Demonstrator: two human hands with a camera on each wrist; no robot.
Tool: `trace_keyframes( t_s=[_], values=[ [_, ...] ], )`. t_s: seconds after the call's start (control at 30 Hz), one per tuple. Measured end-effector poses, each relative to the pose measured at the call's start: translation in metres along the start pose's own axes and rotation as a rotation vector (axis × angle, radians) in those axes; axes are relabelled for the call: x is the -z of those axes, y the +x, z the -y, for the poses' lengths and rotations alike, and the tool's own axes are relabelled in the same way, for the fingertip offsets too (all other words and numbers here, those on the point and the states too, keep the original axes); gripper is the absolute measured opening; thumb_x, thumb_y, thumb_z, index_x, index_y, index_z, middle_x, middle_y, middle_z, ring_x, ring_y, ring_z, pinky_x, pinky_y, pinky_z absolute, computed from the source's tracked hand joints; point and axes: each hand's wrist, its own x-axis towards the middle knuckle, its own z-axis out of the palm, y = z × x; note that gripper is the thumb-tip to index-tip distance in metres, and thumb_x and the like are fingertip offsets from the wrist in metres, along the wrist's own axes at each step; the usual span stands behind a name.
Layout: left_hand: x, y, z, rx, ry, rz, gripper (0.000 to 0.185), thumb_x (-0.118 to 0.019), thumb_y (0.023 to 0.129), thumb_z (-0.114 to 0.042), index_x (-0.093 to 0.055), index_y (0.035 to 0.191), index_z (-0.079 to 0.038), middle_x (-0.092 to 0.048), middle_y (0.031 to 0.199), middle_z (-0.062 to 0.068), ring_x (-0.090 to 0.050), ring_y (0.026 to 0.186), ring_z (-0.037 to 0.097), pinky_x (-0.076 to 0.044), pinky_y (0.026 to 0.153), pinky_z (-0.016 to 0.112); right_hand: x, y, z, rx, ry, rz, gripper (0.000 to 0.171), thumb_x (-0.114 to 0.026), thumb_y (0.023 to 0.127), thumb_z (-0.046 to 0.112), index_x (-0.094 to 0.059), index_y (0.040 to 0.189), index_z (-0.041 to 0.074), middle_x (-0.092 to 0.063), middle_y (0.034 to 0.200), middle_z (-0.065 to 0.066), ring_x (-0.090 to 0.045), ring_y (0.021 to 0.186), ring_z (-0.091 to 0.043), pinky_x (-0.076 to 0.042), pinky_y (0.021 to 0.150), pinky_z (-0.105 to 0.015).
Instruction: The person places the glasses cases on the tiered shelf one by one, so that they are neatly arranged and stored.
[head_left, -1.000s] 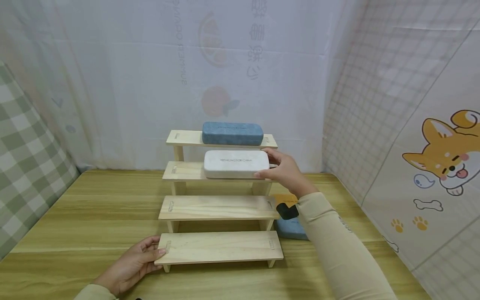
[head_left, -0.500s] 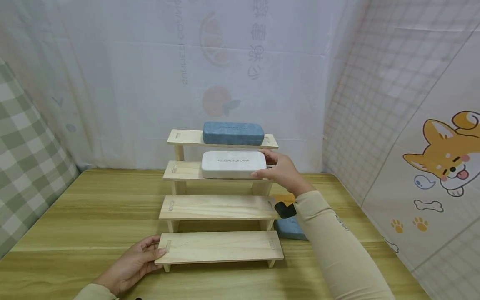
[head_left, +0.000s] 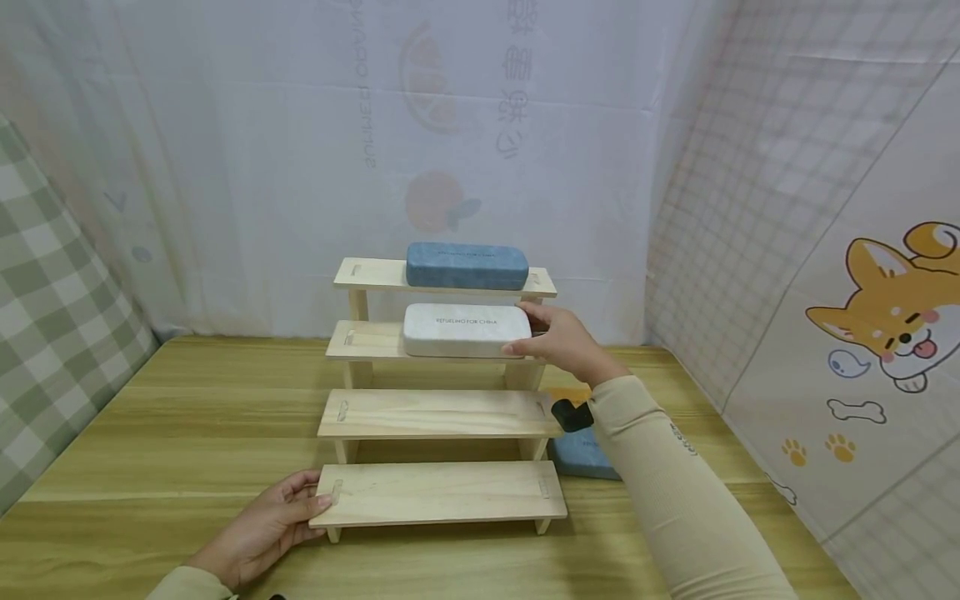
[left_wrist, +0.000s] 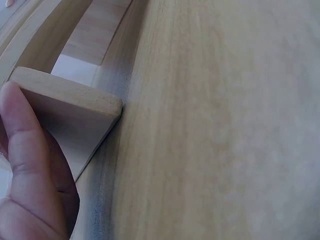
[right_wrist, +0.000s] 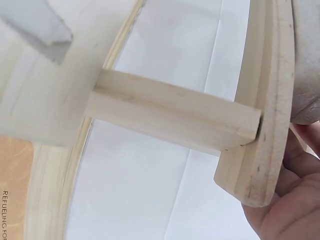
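A white glasses case [head_left: 467, 329] lies on the second-highest tier of a stepped wooden display stand [head_left: 438, 493], with lettering on its lid. At its right end my right hand [head_left: 566, 343] holds it, thumb in front and fingers behind. In the right wrist view that hand [right_wrist: 295, 200] shows beside the tier's end, and part of the case [right_wrist: 306, 60] lies beyond the board. My left hand [head_left: 262, 525] grips the left end of the lowest tier, its thumb on the top. On the highest tier rests a blue glasses case [head_left: 467, 267].
Right of the stand, an orange case [head_left: 564, 395] and another blue case [head_left: 581, 457] lie on the wood-grain table [head_left: 187, 417], partly hidden by my right arm. A pale curtain [head_left: 262, 167] hangs behind. A checked cloth [head_left: 52, 333] is at the left.
The white case has shifted slightly left along its tier, with my right hand following at its end. My left hand stays on the lowest tier.
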Motion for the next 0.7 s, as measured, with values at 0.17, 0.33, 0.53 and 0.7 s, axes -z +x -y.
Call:
trace_keyframes(
  t_s=[0.17,0.33,0.53,0.7],
  values=[
    [-0.0006,-0.0005,-0.0010,0.002,0.002,0.001,0.076,-0.058,0.097,-0.015,-0.006,0.143,0.017,-0.055,0.111,0.003,-0.059,0.094,0.013,-0.051,0.080,0.028,-0.0004,0.0002,0.0007,-0.003,-0.014,0.013,0.089,-0.078,0.082,0.025,-0.026,0.152,0.007,-0.053,0.130,-0.014,-0.051,0.117,-0.027,-0.047,0.093,-0.042],
    [-0.0009,-0.0006,-0.0018,0.005,0.005,-0.005,0.076,-0.057,0.098,-0.014,-0.006,0.143,0.017,-0.055,0.110,0.002,-0.059,0.093,0.013,-0.051,0.079,0.028,-0.0001,0.0012,0.0013,-0.005,-0.034,0.020,0.087,-0.077,0.084,0.025,-0.026,0.152,0.007,-0.052,0.132,-0.014,-0.051,0.119,-0.027,-0.046,0.095,-0.042],
    [-0.0007,-0.0009,-0.0001,-0.010,0.007,0.001,0.073,-0.055,0.099,-0.011,-0.005,0.143,0.018,-0.055,0.110,0.002,-0.059,0.093,0.012,-0.052,0.079,0.028,0.0016,-0.0006,0.0038,0.004,-0.046,0.039,0.088,-0.076,0.085,0.027,-0.024,0.153,0.006,-0.046,0.141,-0.016,-0.048,0.125,-0.030,-0.044,0.099,-0.046],
    [-0.0011,-0.0010,-0.0001,-0.009,0.003,-0.001,0.071,-0.054,0.099,-0.011,-0.006,0.143,0.018,-0.055,0.110,0.001,-0.060,0.093,0.012,-0.052,0.078,0.028,0.0023,-0.0009,0.0038,0.007,-0.058,0.051,0.089,-0.075,0.085,0.030,-0.023,0.153,0.007,-0.040,0.147,-0.016,-0.044,0.129,-0.032,-0.043,0.102,-0.047]
  ],
)
